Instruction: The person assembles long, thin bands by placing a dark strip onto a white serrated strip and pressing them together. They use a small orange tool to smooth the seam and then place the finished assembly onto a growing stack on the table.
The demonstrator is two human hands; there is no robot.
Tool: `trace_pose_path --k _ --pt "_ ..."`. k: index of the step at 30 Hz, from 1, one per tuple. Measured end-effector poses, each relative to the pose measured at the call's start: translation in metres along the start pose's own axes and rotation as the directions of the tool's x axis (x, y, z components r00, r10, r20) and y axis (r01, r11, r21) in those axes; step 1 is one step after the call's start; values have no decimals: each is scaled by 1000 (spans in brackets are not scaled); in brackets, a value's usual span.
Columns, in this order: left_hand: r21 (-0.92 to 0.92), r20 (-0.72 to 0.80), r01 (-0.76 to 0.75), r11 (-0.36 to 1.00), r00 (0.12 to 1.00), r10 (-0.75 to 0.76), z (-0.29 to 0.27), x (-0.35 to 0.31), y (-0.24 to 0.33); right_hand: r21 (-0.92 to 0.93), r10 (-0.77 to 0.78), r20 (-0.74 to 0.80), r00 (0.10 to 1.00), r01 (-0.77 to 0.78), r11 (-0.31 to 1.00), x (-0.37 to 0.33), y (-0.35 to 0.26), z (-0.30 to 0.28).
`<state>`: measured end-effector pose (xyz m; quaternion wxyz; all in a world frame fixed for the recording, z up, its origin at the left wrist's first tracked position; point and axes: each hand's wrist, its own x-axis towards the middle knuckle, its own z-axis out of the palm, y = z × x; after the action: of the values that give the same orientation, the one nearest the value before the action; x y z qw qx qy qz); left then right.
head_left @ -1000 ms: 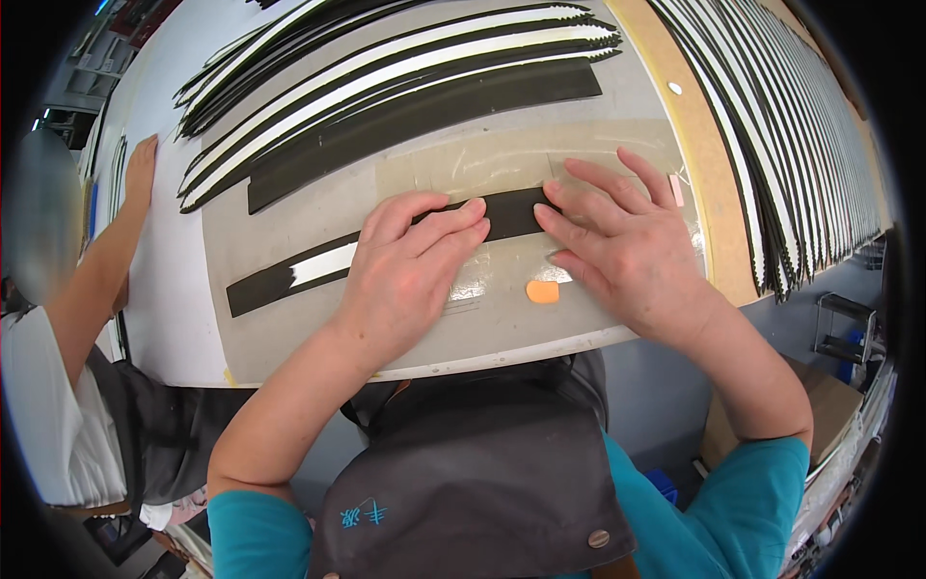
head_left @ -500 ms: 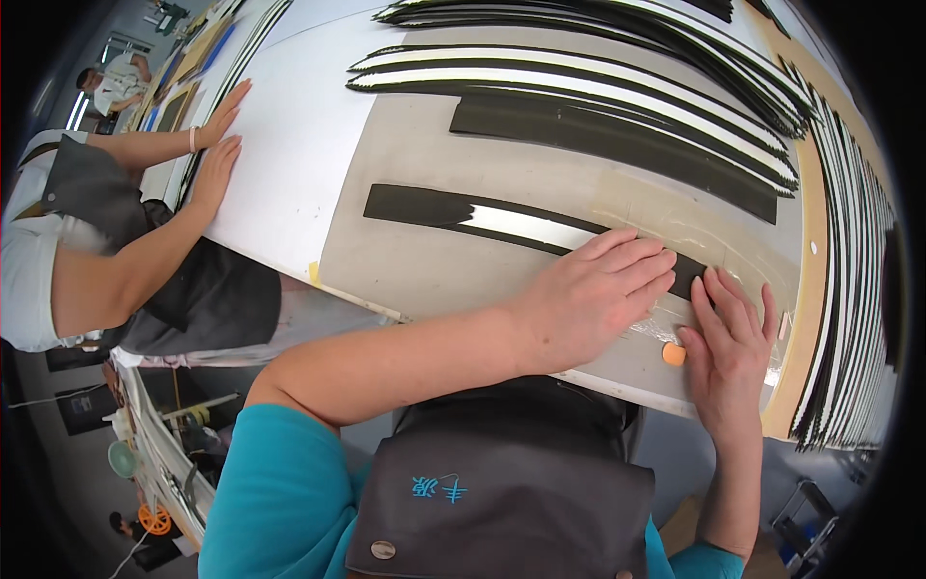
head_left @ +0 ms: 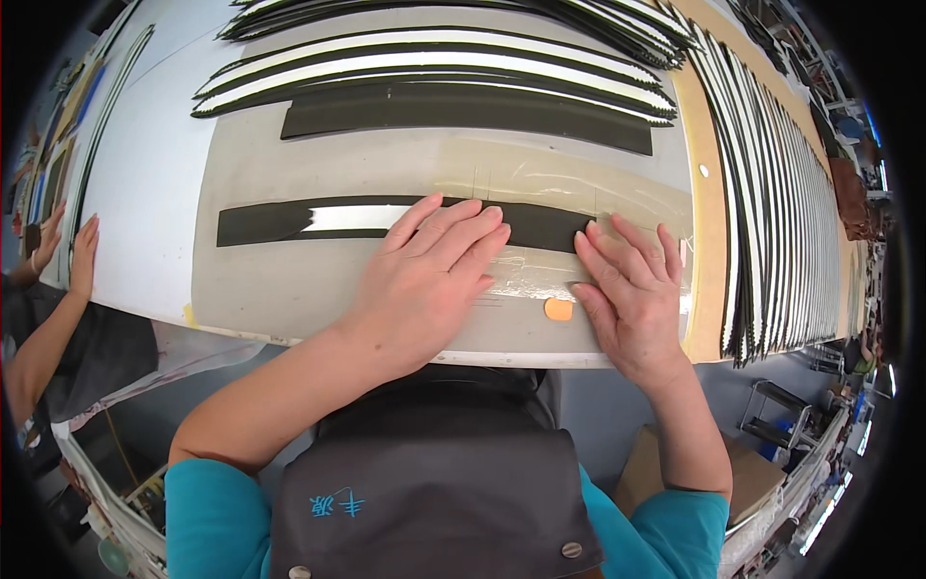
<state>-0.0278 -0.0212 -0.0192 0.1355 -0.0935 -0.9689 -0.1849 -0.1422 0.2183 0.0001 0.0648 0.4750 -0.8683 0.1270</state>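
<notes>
A long black strip with a white band along part of it lies flat across the work surface before me. My left hand presses on the strip with fingers stretched out, hiding its middle. At the strip's right end rests my right hand, fingers spread, fingertips touching the end. An orange rounded piece lies between my hands, near the front edge. Clear film with thin drawn lines covers the surface around the strip.
Beyond the strip is a wide black strip, with stacked black-and-white strips behind it. Several more strips hang at the right over a wooden edge. Another person's hands rest on the white board at left.
My view has turned to the right, so the table sits further left in it. My left hand has slid left along the strip, baring more black between my hands.
</notes>
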Motion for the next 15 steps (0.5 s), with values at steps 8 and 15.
trace_pose_path --k 8,15 --pt "38 26 22 999 999 -23 -8 -4 -6 38 21 -2 1000 -21 999 -4 2 -3" --pt "-30 59 -108 994 992 110 -22 21 -26 69 36 -67 997 -31 997 3 8 -8"
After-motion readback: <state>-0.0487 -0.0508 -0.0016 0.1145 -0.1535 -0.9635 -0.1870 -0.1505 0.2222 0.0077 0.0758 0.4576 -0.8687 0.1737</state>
